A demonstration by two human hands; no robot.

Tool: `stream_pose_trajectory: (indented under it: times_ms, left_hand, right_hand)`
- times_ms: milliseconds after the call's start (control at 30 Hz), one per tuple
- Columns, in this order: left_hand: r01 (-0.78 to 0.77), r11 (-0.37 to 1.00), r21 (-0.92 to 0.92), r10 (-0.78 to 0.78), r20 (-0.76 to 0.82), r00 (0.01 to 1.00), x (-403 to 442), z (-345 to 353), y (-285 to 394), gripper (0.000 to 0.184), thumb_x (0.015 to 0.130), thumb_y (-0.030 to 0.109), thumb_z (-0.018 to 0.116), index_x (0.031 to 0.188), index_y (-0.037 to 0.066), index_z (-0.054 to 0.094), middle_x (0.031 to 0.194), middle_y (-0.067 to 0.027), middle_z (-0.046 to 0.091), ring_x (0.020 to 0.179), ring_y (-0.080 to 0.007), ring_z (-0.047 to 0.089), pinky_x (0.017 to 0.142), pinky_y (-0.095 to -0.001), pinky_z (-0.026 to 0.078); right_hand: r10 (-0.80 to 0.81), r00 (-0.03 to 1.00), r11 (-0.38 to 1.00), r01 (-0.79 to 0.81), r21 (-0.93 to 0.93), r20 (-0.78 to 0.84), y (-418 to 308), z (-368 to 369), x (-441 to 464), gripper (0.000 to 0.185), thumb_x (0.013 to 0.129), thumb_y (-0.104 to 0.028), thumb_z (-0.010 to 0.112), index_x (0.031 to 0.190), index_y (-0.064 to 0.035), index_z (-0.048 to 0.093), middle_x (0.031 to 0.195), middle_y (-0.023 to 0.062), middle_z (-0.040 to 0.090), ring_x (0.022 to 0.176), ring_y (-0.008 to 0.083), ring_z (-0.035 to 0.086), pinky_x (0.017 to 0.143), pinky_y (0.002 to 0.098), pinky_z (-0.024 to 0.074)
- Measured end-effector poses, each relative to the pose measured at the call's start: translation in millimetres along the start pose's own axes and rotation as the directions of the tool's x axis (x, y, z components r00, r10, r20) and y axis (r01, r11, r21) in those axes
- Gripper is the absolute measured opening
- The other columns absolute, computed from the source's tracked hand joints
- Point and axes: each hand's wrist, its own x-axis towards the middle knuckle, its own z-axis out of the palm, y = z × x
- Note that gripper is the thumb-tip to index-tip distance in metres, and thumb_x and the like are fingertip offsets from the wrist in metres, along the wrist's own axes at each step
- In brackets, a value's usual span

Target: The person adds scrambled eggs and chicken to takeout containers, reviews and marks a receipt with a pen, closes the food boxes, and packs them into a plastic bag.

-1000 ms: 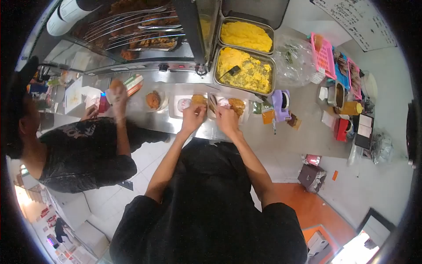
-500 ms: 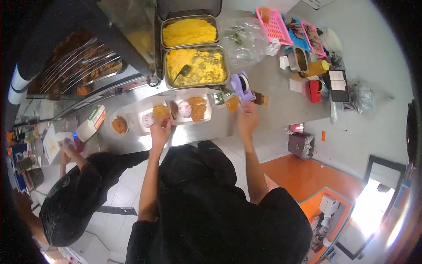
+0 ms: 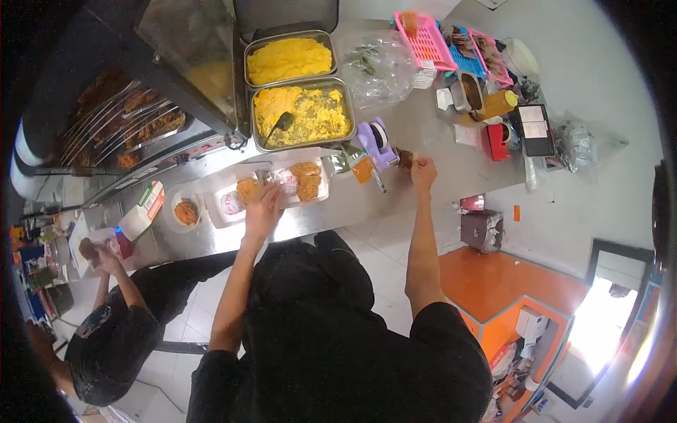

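Two white takeaway boxes stand side by side on the steel counter. The right box (image 3: 322, 185) holds fried pieces (image 3: 307, 181) and a round wrapped item; the left box (image 3: 220, 217) has a similar wrapped item (image 3: 230, 203) and a fried piece. Over the place where they meet is my left hand (image 3: 264, 209), fingers pressed together on something I cannot make out. My right hand (image 3: 423, 173), closed, is at the brown sachets (image 3: 404, 157) right of the purple tape dispenser (image 3: 377, 143). An orange sachet (image 3: 362, 170) lies left of the dispenser.
Two steel trays of yellow food (image 3: 351, 106) sit behind the boxes, beside a clear plastic bag (image 3: 377, 67). Baskets (image 3: 428, 42), a yellow bottle (image 3: 499, 104) and a red dispenser (image 3: 496, 143) are at the right. At the left, a co-worker (image 3: 116, 331) handles something brown near a bowl (image 3: 186, 213).
The view has swung toward the right. My right hand has left the right box and reached the sachets; my left hand stays at the boxes. The co-worker's hands have moved left.
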Motion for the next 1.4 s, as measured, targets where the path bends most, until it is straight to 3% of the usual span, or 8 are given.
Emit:
stream_pose_trajectory:
  times_ms: [100, 233, 300, 533, 633, 800, 1067, 1400]
  left_hand:
    - [0.048, 0.999, 0.017, -0.048, -0.023, 0.999, -20.4, -21.7, -0.1, 0.016, 0.086, 0.005, 0.069, 0.100, 0.000, 0.070, 0.107, -0.0173, 0.069, 0.097, -0.0345, 0.066, 0.086, -0.0413, 0.054]
    - [0.088, 0.996, 0.005, -0.088, -0.060, 0.994, -46.6, -39.4, -13.8, 0.016, 0.085, 0.005, 0.070, 0.100, -0.001, 0.070, 0.106, -0.0174, 0.069, 0.097, -0.0339, 0.066, 0.086, -0.0410, 0.054]
    - [0.172, 0.984, 0.046, -0.165, -0.125, 0.978, -58.8, -48.6, -14.0, 0.015, 0.085, 0.004, 0.070, 0.100, -0.001, 0.070, 0.105, -0.0174, 0.070, 0.098, -0.0335, 0.067, 0.087, -0.0410, 0.054]
    - [0.361, 0.930, 0.061, -0.338, -0.236, 0.911, -95.8, -72.3, -22.8, 0.013, 0.087, 0.004, 0.069, 0.098, -0.001, 0.070, 0.102, -0.0172, 0.071, 0.095, -0.0334, 0.067, 0.085, -0.0406, 0.054]
    - [0.416, 0.907, 0.063, -0.389, -0.252, 0.886, -103.2, -71.6, -23.8, 0.013, 0.087, 0.004, 0.069, 0.099, 0.001, 0.070, 0.101, -0.0162, 0.071, 0.094, -0.0326, 0.067, 0.084, -0.0403, 0.054]
    - [0.391, 0.918, 0.067, -0.366, -0.239, 0.900, -107.5, -77.3, -28.5, 0.017, 0.083, 0.003, 0.070, 0.100, 0.001, 0.070, 0.102, -0.0154, 0.071, 0.095, -0.0328, 0.067, 0.085, -0.0405, 0.054]
    - [0.475, 0.879, 0.025, -0.432, -0.376, 0.819, -133.8, -77.8, -47.8, 0.017, 0.085, 0.006, 0.070, 0.101, 0.002, 0.070, 0.103, -0.0147, 0.071, 0.097, -0.0329, 0.066, 0.086, -0.0407, 0.053]
    - [0.549, 0.826, -0.126, -0.537, -0.468, 0.702, -88.0, -70.3, -68.3, 0.028, 0.087, 0.006, 0.063, 0.115, 0.001, 0.063, 0.108, -0.0198, 0.067, 0.097, -0.0392, 0.062, 0.087, -0.0450, 0.050]
  right_hand:
    - [-0.307, 0.944, 0.943, 0.286, -0.169, -0.120, -31.1, -11.0, -11.2, 0.026, 0.075, -0.022, 0.076, 0.094, -0.0078, 0.068, 0.077, 0.0110, 0.069, 0.077, 0.0345, 0.068, 0.074, 0.0437, 0.0528]
    - [-0.246, 0.935, 0.917, 0.139, -0.375, -0.254, -21.1, -1.5, -11.0, 0.023, 0.077, -0.017, 0.074, 0.096, -0.0071, 0.067, 0.077, 0.0112, 0.068, 0.077, 0.0363, 0.067, 0.074, 0.0421, 0.0526]
    - [-0.013, 0.999, 1.000, 0.014, 0.016, -0.037, -10.8, -4.3, -2.6, 0.024, 0.082, -0.021, 0.074, 0.099, -0.0059, 0.070, 0.082, 0.0122, 0.070, 0.076, 0.0353, 0.067, 0.073, 0.0421, 0.0522]
    - [-0.240, 0.910, 0.956, 0.163, 0.242, 0.338, -86.1, -42.1, 12.0, 0.030, 0.086, -0.034, 0.070, 0.101, -0.0084, 0.076, 0.091, 0.0135, 0.073, 0.082, 0.0308, 0.070, 0.074, 0.0424, 0.0522]
    - [-0.069, 0.831, 0.956, 0.213, -0.200, 0.552, -142.8, -49.1, 17.8, 0.041, 0.088, -0.045, 0.064, 0.087, -0.0051, 0.076, 0.079, 0.0190, 0.071, 0.077, 0.0334, 0.069, 0.074, 0.0370, 0.0537]
    - [-0.421, 0.760, 0.624, 0.639, -0.450, 0.495, -57.3, 1.9, 57.9, 0.044, 0.085, -0.048, 0.061, 0.082, -0.0065, 0.075, 0.076, 0.0218, 0.067, 0.070, 0.0416, 0.066, 0.065, 0.0476, 0.0506]
    - [-0.376, 0.823, 0.910, 0.414, 0.003, 0.425, -270.9, -127.0, -71.8, 0.023, 0.092, -0.020, 0.066, 0.092, 0.0026, 0.073, 0.073, 0.0132, 0.070, 0.067, 0.0180, 0.068, 0.063, 0.0330, 0.0528]
    - [-0.578, 0.470, 0.794, 0.135, 0.592, 0.667, -385.3, 60.9, -245.0, 0.020, 0.086, -0.016, 0.069, 0.097, 0.0004, 0.072, 0.082, 0.0124, 0.073, 0.071, 0.0185, 0.070, 0.066, 0.0289, 0.0526]
